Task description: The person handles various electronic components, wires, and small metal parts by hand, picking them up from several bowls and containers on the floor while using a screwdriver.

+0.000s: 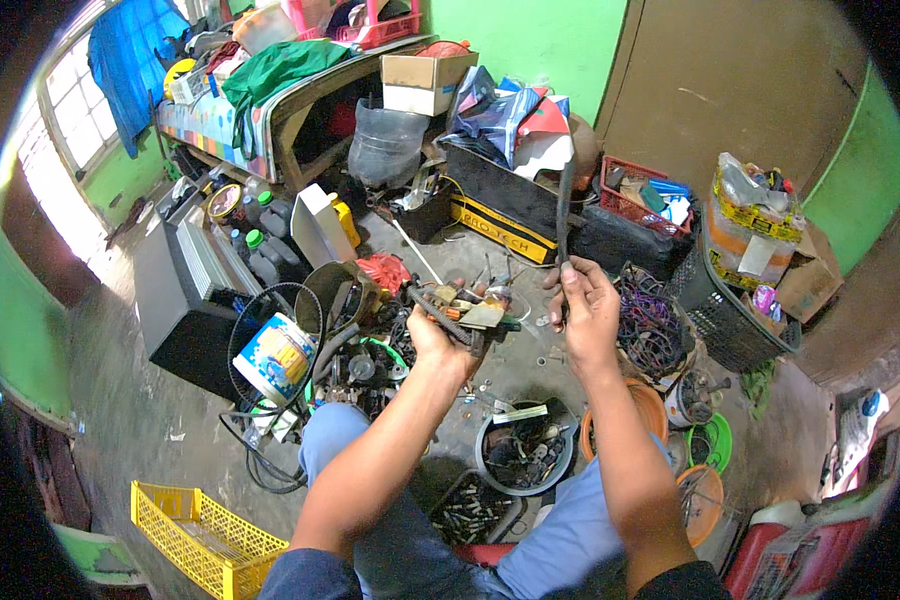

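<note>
My left hand (438, 345) is closed around a jumbled bunch of mixed parts (482, 314), among them a dark curved hose piece and pale yellowish bits; their exact kinds are hard to make out. To its right, my right hand (592, 310) pinches the lower end of a long, dark, hose-like strip (564, 215), which stands nearly upright. Below the hands, between my knees, sits a grey round basin (482, 470) with small dark parts in it. A black tray (515, 515) with small metal pieces lies nearer to me.
A dark heap of parts (362, 375) lies left of my hands, beside a tipped white-and-blue bucket (275, 358). At the right are tangled purplish wires (652, 325), orange basins (650, 405) and a black crate (735, 320). A yellow basket (205, 545) stands at the lower left.
</note>
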`<state>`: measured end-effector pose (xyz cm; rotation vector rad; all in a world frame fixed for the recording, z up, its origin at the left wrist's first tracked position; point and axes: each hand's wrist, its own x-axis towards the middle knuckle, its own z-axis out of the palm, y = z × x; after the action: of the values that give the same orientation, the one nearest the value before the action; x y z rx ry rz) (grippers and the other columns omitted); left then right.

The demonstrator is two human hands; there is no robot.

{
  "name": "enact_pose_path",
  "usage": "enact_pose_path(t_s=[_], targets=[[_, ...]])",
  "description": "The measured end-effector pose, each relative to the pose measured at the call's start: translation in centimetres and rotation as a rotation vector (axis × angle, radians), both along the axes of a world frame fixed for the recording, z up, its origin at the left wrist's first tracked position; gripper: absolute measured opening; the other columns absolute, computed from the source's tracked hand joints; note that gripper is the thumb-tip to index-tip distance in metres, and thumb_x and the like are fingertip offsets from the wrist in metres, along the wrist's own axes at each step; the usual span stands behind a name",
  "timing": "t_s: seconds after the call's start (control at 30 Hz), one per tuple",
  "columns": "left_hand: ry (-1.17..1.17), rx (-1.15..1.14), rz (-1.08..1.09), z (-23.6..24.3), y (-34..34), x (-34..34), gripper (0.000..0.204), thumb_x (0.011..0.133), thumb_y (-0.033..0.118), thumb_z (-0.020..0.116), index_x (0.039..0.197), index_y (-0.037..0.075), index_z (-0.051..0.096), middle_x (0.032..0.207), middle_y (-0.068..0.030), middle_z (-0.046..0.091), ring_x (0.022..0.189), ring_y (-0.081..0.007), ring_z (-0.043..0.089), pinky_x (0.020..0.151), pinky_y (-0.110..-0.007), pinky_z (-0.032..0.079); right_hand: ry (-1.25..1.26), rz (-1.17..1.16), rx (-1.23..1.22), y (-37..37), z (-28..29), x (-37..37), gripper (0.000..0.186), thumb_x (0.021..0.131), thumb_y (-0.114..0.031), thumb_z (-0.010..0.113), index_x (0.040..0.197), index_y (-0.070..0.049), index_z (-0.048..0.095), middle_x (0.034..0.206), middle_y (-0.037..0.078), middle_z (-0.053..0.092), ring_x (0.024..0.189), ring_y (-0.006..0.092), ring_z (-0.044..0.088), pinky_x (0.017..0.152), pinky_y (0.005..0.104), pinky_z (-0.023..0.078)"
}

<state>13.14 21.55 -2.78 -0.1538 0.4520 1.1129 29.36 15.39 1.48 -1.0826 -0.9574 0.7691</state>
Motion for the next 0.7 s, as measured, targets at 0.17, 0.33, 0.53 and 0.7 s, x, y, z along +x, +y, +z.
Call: enact_pose_path(t_s=[0.17, 0.33, 0.53, 0.7], targets=[[0.01, 0.008, 0.03, 0.2, 1.0, -0.6, 0.045, 0.096, 0.037, 0.039, 0.111, -0.001, 0.057, 0.106, -0.0222, 0.061, 0.095, -0.038, 0.061, 0.087, -0.053, 0.053, 0.46, 0.165, -0.114, 1.4, -0.3, 1.3, 0.034, 0.106, -0.033, 0.049, 0.113, 0.0, 0.057, 0.066, -0.006, 0.031, 0.054, 0.0065, 0.033, 0.048, 0.0232, 0.03], [0.074, 0.03, 0.002, 0.3, 1.0, -0.4, 0.043, 0.097, 0.036, 0.039, 0.111, 0.0, 0.058, 0.105, -0.0228, 0.061, 0.094, -0.0389, 0.061, 0.086, -0.053, 0.054, 0.626, 0.269, -0.098, 2.1, -1.5, 2.4, 0.037, 0.106, -0.038, 0.046, 0.102, -0.003, 0.056, 0.063, -0.007, 0.027, 0.05, 0.0057, 0.025, 0.045, 0.0231, 0.023], [0.094, 0.081, -0.02, -1.6, 1.3, -1.2, 0.053, 0.1, 0.045, 0.031, 0.116, 0.001, 0.057, 0.111, -0.0248, 0.062, 0.1, -0.0414, 0.061, 0.091, -0.058, 0.051, 0.584, 0.285, -0.101, 2.3, -2.3, 2.6, 0.037, 0.105, -0.04, 0.049, 0.092, -0.005, 0.055, 0.059, -0.008, 0.02, 0.046, 0.0056, 0.02, 0.043, 0.0237, 0.019], [0.115, 0.04, -0.016, -1.4, 0.2, -1.1, 0.047, 0.096, 0.037, 0.037, 0.111, -0.001, 0.061, 0.108, -0.0244, 0.063, 0.095, -0.0401, 0.062, 0.089, -0.056, 0.052, 0.124, 0.038, -0.301, 1.2, -3.0, 3.5, 0.038, 0.103, -0.039, 0.053, 0.098, -0.003, 0.062, 0.059, -0.008, 0.035, 0.047, 0.0037, 0.033, 0.044, 0.0223, 0.029]])
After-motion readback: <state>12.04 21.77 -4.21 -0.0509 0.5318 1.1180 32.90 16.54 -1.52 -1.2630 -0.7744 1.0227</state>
